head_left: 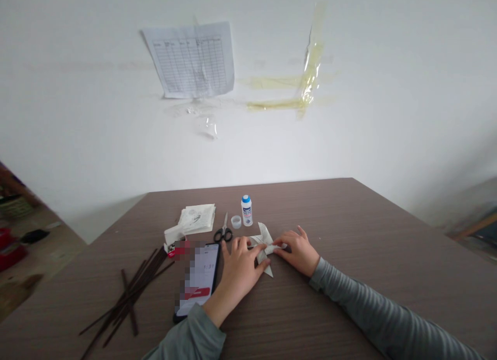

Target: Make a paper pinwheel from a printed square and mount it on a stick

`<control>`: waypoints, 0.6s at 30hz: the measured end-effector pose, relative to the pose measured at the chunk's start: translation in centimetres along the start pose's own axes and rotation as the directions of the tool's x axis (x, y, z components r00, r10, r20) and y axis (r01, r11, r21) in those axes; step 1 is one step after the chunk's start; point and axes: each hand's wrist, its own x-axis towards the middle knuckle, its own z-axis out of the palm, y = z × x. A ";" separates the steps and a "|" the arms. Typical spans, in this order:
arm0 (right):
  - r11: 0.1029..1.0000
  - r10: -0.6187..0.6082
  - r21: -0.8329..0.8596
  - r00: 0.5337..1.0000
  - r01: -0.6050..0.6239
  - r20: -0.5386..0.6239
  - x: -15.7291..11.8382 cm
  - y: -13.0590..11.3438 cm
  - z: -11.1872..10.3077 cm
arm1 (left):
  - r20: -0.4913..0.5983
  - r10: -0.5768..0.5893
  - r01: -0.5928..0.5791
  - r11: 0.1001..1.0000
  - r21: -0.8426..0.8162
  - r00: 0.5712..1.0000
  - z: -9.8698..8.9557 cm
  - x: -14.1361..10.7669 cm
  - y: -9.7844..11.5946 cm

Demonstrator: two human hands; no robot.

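Observation:
A pale paper pinwheel [265,233] with pointed blades lies on the table in front of me, its middle partly covered by fingers. My left hand [241,264] reaches over from the left, thumb and forefinger gripping the pinwheel's left and lower part. From the other side my right hand [298,251] pinches the right blade between thumb and fingertips. Just beyond the left fingers lie black-handled scissors [223,234]. Behind the pinwheel stand a white bottle with a blue cap [246,211] and a small translucent cup or lid [236,221].
A phone [204,277] with a lit screen lies left of my left forearm. Dark thin sticks [134,292] are piled farther left, near a small red-and-white box [174,241] and a stack of pale paper sheets [197,218]. The brown table [349,215] meets a white wall with a taped printed sheet [192,59].

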 end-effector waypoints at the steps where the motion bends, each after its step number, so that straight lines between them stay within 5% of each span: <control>1: 1.000 0.002 -0.004 1.000 -0.002 -0.002 0.0 0.0 0.0 | -0.001 -0.008 0.008 1.000 -0.003 1.000 0.1 0.0 0.0; 18: 1.000 0.010 0.009 1.000 -0.010 0.011 0.2 0.0 -0.1 | 0.019 -0.019 0.019 1.000 -0.017 1.000 0.0 -0.3 0.0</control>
